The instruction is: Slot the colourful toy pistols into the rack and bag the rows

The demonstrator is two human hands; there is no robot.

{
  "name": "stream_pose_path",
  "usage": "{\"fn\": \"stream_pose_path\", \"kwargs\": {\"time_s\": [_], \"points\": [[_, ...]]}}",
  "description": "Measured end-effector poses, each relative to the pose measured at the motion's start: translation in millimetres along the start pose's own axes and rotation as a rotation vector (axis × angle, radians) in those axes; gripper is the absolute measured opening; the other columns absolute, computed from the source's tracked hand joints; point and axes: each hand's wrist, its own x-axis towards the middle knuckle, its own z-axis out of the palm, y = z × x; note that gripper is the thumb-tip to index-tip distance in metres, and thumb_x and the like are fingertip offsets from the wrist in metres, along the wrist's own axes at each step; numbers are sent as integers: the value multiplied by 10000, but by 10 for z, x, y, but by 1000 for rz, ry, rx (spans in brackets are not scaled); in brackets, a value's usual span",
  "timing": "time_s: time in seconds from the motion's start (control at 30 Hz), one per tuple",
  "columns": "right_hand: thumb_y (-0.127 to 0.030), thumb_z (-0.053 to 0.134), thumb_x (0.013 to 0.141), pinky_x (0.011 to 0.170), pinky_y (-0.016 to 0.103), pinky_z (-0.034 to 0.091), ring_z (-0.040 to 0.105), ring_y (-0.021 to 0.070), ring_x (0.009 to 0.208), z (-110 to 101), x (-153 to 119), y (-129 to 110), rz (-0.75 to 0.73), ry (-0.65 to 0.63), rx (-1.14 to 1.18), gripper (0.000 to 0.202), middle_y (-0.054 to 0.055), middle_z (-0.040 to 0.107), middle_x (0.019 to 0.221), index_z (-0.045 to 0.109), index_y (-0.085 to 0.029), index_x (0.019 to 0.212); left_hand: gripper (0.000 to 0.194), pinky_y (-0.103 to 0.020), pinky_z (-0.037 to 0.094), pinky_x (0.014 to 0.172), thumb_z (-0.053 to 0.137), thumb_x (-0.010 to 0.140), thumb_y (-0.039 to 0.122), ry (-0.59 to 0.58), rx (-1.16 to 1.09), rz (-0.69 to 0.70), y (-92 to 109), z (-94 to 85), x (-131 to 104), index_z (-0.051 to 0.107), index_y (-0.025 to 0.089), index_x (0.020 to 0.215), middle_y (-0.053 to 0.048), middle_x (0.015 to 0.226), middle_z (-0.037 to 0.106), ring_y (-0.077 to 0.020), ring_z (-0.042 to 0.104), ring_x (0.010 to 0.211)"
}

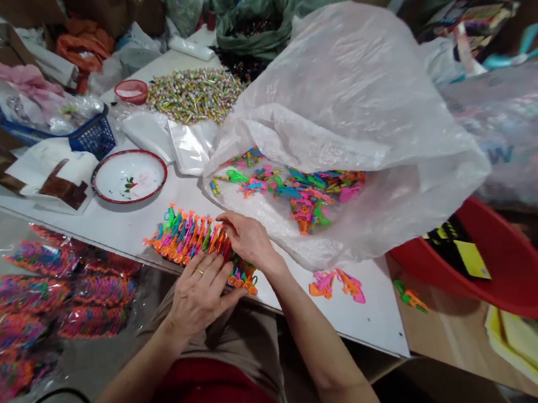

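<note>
Fingers (210,272) on multicoloured plastic pieces (185,233)

We count one row of multicoloured plastic pieces (193,234); one round, white, red-rimmed dish (111,178); one blue plastic basket (97,137); one small, round, red basket (132,99); one large red basin (516,265).

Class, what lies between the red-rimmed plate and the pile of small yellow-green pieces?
Flat plastic bags lie between the plate and the pile, as the head view shows.
</note>
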Motion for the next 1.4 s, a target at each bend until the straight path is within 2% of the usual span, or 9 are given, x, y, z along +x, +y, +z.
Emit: {"fn": "stream_pose_path", "kwargs": {"time_s": [0.17,0.33,0.5,0.77,0.93,1.07,1.17,1.27,1.4], "points": [[-170,460,939,907,299,471,648,166,1000,-54,-40,18,-67,-27,88,272,34,693,1121,612,-215,1160,331,-445,484,1005,614,874,408,22,3,-7,38,-17,-4,660,135,1055,-120,1050,712,-251,649,1045],[-347,551,931,853,290,482,661,165,899,-58,-29,-37,-51,-66,73,313,42,704,1073,594,-211,1209,352,-448,478,1010,616,867,416,21,-11,-13,37,-14,-7,671,128,1062,-139,1055,703,-263,642,1052],[-300,491,963,778,276,466,668,174,846,52,1,-29,9,23,-105,218,16,728,925,659,-245,1092,313,-428,499,955,606,875,394,34,-31,-23,23,-15,-19,669,158,1071,-119,1060,705,-250,639,1045],[-309,509,958,795,296,469,666,194,870,-47,23,-57,27,-61,-79,232,44,728,957,658,-211,1108,319,-420,496,936,596,885,412,49,-14,-23,36,-6,5,670,132,1018,-115,1012,716,-250,652,1017],[-309,541,945,860,277,461,647,170,969,-143,155,-99,-28,-57,38,253,62,706,1065,636,-178,1139,363,-480,434,1037,568,895,434,-1,-45,-36,80,-81,22,669,125,1057,-144,1117,688,-268,618,1096],[-264,545,932,820,268,458,654,163,895,-103,328,-186,-41,-50,-14,173,50,723,966,684,-182,995,374,-503,363,1103,553,907,416,18,-50,-88,10,-182,139,639,137,1141,-128,1211,658,-266,571,1183],[-248,563,912,751,268,447,656,173,821,-62,413,-239,25,-89,-102,151,45,727,859,697,-185,885,401,-511,397,1061,508,925,439,-44,26,-156,-112,-172,250,645,124,1131,-140,1203,661,-286,588,1155],[-245,565,907,714,262,429,651,175,801,-30,438,-229,51,-57,-121,141,44,724,844,691,-188,879,465,-508,437,1008,478,923,503,-146,112,-176,-196,-80,294,670,106,1069,-174,1198,659,-312,603,1132],[-228,541,914,702,252,419,636,162,774,26,416,-148,49,8,-73,144,26,711,825,672,-189,868,491,-491,427,1019,464,923,524,-182,143,-211,-194,21,253,654,111,1111,-190,1269,618,-298,596,1152]]}}
